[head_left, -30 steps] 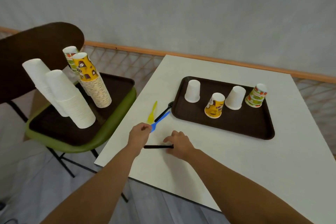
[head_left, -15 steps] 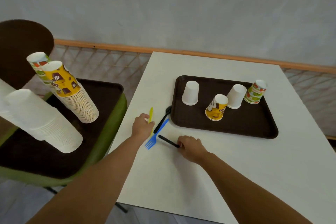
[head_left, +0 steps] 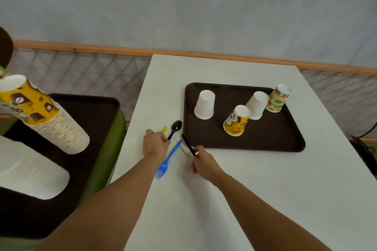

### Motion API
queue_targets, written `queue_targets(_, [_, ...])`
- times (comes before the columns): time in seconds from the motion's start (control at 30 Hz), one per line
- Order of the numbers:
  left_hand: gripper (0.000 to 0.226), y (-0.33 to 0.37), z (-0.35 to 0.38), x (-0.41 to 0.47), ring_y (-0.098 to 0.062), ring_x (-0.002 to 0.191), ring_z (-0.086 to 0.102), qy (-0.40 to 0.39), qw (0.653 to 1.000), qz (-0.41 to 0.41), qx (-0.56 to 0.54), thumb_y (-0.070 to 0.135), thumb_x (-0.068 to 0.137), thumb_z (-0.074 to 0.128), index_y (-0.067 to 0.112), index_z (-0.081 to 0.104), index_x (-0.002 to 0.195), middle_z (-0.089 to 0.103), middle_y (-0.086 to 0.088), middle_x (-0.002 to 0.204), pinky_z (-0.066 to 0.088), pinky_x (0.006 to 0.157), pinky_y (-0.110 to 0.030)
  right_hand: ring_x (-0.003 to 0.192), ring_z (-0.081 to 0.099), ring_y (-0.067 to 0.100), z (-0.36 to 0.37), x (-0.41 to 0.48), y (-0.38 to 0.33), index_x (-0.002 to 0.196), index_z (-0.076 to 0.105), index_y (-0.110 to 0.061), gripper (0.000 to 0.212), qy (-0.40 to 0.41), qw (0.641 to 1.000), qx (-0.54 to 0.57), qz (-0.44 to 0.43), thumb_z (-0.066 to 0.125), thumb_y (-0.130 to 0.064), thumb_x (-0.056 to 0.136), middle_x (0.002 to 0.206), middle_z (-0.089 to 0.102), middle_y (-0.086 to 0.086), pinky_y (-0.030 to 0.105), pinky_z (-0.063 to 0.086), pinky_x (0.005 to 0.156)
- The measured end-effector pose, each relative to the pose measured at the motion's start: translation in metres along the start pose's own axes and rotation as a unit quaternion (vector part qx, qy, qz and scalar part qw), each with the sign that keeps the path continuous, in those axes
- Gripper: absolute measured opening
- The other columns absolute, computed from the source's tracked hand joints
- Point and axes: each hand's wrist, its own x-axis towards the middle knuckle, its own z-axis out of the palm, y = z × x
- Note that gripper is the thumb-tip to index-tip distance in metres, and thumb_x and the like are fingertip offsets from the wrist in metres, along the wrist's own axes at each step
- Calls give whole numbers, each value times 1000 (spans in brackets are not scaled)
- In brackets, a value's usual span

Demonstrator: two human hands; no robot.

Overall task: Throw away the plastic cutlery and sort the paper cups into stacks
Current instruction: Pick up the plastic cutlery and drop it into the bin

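While four cups (head_left: 204,104) (head_left: 237,120) (head_left: 257,104) (head_left: 277,98) stand on one tray (head_left: 265,138), two hands (head_left: 154,145) (head_left: 204,163) each grip one black utensil (head_left: 175,126) (head_left: 187,146).

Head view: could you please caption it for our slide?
Left hand holds yellow utensil, right hand pinches black utensil, beside tray of cups.

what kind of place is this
Likely a cafeteria or canteen: a brown serving tray on a white table, tall stacks of paper cups on a second tray, and disposable plastic cutlery like the blue fork.
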Motion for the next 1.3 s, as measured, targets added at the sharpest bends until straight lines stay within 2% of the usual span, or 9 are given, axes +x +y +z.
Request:
queue_targets(0.2, [21, -18, -14, -2, -27, 81, 52, -15, 1000, 3, -10, 5, 85, 57, 4, 48, 103, 53, -14, 93, 39, 65, -33, 89, 51, 21, 31, 16, -24, 106, 43, -12, 18, 27, 999, -25, 4, 43, -27, 96, 103, 55, 11, 33, 41, 77])
queue_targets(0.37, [22, -25, -21, -5, -34, 102, 56, -52, 998, -37, 20, 7, 87, 55, -4, 50, 106, 57, -22, 112, 40, 70, -33, 111, 57, 26, 53, 25, -41, 127, 41, -10, 52, 71, 984, -154, 46, 48, -47, 92, 120, 58, 8, 34, 45, 86])
queue_targets(0.57, [25, -34, -26, -11, -33, 107, 55, -82, 993, -56, 64, 7, 93, 45, -6, 50, 114, 54, -22, 119, 37, 68, -29, 112, 58, 26, 52, 23, -49, 124, 44, -5, 31, 88, 976, -189, 66, 42, -12, 94, 122, 57, 10, 31, 45, 88])
queue_targets(0.77, [21, -37, -29, -15, -34, 105, 52, -109, 992, -70, 6, 4, 94, 40, -4, 45, 113, 48, -21, 118, 38, 74, -32, 115, 56, 27, 44, 15, -45, 125, 45, -5, 30, 53, 976, -202, 61, 35, -10, 97, 126, 55, 11, 32, 45, 90])
queue_targets(0.87, [2, -35, -30, -20, -27, 85, 45, -120, 989, -65, -64, 5, 95, 38, 3, 38, 96, 47, -16, 100, 35, 70, -31, 102, 56, 24, 34, 9, -39, 120, 49, -6, 28, 31, 980, -187, 65, 36, -10, 96, 118, 56, 10, 30, 43, 84])
queue_targets(0.97, [5, -29, -28, -26, -24, 84, 45, -127, 984, -60, -112, 8, 96, 37, 6, 37, 91, 54, -18, 104, 36, 65, -28, 86, 47, 20, 24, 3, -28, 94, 51, -10, 9, 10, 983, -171, 64, 42, -10, 94, 94, 50, 7, 28, 40, 76])
queue_targets(1.07, [7, -15, -24, -37, -22, 85, 45, -139, 978, -49, -149, 9, 98, 35, 7, 38, 92, 52, -14, 101, 32, 58, -25, 85, 49, 21, 11, -4, -17, 111, 53, -3, 21, 9, 989, -133, 60, 42, -13, 96, 103, 55, 15, 32, 45, 78])
queue_targets(1.2, [8, 6, -14, -53, -24, 88, 47, -135, 978, -26, -157, 13, 98, 36, 8, 42, 99, 54, -16, 103, 36, 67, -28, 83, 51, 26, -12, -19, 2, 97, 47, -5, 9, 27, 995, -72, 65, 41, -12, 95, 94, 52, 15, 42, 50, 92])
queue_targets(1.3, [9, 28, -4, -70, -28, 90, 50, -128, 980, -8, -153, 14, 97, 38, 8, 44, 100, 57, -22, 110, 35, 74, -30, 71, 55, 26, -36, -38, 18, 99, 47, -4, 11, 55, 994, -6, 90, 41, -12, 96, 91, 54, 16, 43, 53, 84])
